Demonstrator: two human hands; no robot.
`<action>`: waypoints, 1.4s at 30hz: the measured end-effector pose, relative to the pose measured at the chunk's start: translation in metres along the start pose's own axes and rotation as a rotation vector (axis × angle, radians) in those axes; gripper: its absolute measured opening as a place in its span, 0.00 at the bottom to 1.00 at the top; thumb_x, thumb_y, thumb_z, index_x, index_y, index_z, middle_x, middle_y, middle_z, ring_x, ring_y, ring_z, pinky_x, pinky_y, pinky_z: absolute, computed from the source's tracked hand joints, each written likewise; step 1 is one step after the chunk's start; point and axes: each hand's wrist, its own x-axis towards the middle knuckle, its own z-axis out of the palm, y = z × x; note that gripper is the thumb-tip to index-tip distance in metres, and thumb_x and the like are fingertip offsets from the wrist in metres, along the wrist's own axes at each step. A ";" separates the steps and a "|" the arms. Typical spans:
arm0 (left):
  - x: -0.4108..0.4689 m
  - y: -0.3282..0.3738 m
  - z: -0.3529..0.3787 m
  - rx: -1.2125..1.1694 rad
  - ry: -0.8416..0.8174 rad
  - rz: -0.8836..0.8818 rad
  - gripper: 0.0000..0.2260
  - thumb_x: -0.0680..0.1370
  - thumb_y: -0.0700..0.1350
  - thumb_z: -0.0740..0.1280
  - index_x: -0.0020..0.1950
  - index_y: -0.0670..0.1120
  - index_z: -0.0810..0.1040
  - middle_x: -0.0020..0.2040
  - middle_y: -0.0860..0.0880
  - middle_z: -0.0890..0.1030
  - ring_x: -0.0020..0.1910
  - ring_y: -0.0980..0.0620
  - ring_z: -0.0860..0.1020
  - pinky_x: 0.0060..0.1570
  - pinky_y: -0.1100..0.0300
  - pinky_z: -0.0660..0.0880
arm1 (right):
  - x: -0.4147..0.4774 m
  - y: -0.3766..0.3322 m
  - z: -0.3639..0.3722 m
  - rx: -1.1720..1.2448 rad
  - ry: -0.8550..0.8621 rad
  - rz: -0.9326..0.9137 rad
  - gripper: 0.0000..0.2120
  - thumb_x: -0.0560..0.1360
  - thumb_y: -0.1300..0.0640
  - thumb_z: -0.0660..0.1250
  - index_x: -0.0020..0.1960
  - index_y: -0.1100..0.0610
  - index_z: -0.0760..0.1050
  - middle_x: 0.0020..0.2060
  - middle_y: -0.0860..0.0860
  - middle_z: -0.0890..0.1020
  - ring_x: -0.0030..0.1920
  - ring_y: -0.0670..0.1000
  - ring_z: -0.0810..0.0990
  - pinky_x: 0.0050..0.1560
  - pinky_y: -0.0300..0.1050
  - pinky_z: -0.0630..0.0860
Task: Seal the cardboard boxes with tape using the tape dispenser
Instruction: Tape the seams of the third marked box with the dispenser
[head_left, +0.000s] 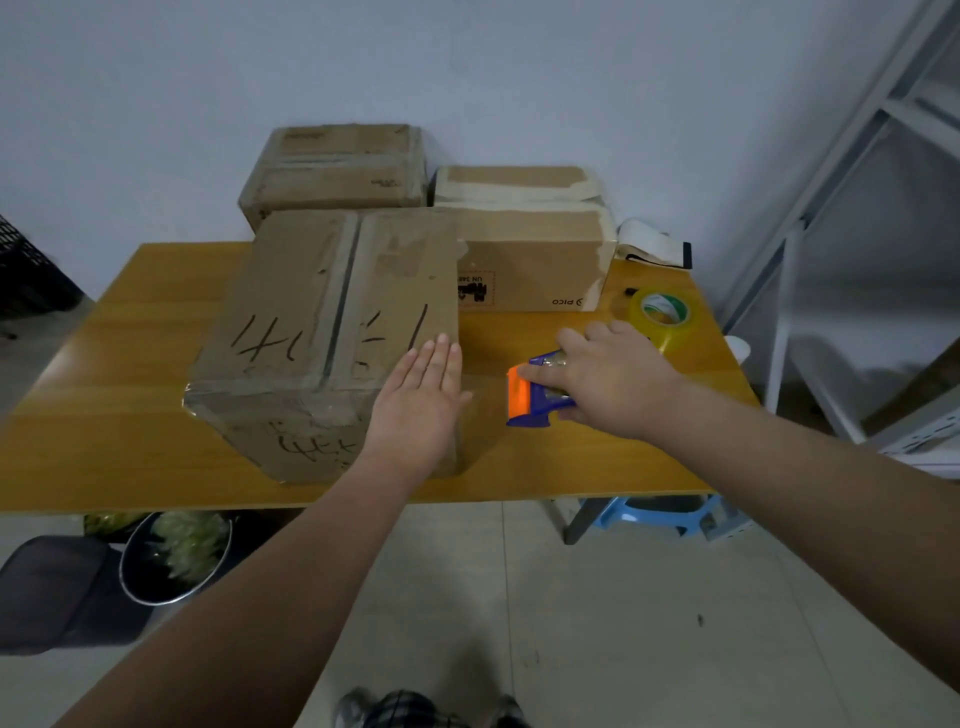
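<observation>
Left hand (421, 400): flat, fingers straight and close together, thumb out to the right. Palm down on the top of the front cardboard box (322, 332), at its near right corner. It presses or rests there and grips nothing.

Right hand (608, 379): wrapped over the tape dispenser (537, 397), fingers curled round the body, index finger lying along the top toward the orange end. The hand hides most of the dispenser, so only the blue frame and the orange front plate show.

Dispenser sits low over the table (130, 364), just right of the front box, orange end facing the box. Can't tell if it touches the tabletop. Can't tell if any tape runs from it to the box; the gap between them is blurred.

Front box: at the near edge of the table, flaps closed, centre seam running away from the camera, black handwriting on the top and near side. Old tape residue along the seam.

Two more boxes behind it. Rear left box (337, 166) is closed and sits against the wall. Rear right box (535, 260) has white tape on its edges and a printed near side, and touches or nearly touches the front box.

Spare tape roll (662, 317): clear yellowish, lying flat on the table just beyond the right hand and apart from it.

Under the table: blue stool (660, 514) on the right, metal bowl (176, 556) of greens on the left.
</observation>
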 end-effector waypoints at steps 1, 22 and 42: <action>0.000 0.000 0.000 -0.003 -0.001 -0.001 0.26 0.83 0.54 0.41 0.76 0.40 0.40 0.77 0.43 0.46 0.76 0.49 0.46 0.73 0.54 0.41 | 0.005 -0.006 -0.004 -0.002 -0.017 0.003 0.28 0.77 0.41 0.61 0.74 0.40 0.55 0.58 0.55 0.71 0.54 0.58 0.72 0.51 0.52 0.68; 0.000 0.000 0.010 -0.021 0.017 -0.040 0.25 0.82 0.55 0.40 0.74 0.42 0.37 0.77 0.45 0.45 0.76 0.50 0.45 0.70 0.55 0.36 | 0.018 -0.004 0.066 0.388 -0.278 0.244 0.30 0.73 0.38 0.64 0.72 0.40 0.58 0.48 0.52 0.68 0.46 0.55 0.71 0.44 0.48 0.70; -0.006 -0.002 0.010 -0.031 0.076 -0.020 0.25 0.80 0.55 0.39 0.72 0.42 0.43 0.76 0.43 0.54 0.76 0.49 0.52 0.71 0.56 0.40 | 0.073 -0.044 0.185 1.286 -0.234 0.795 0.16 0.75 0.57 0.66 0.61 0.61 0.71 0.52 0.60 0.79 0.50 0.59 0.76 0.46 0.50 0.72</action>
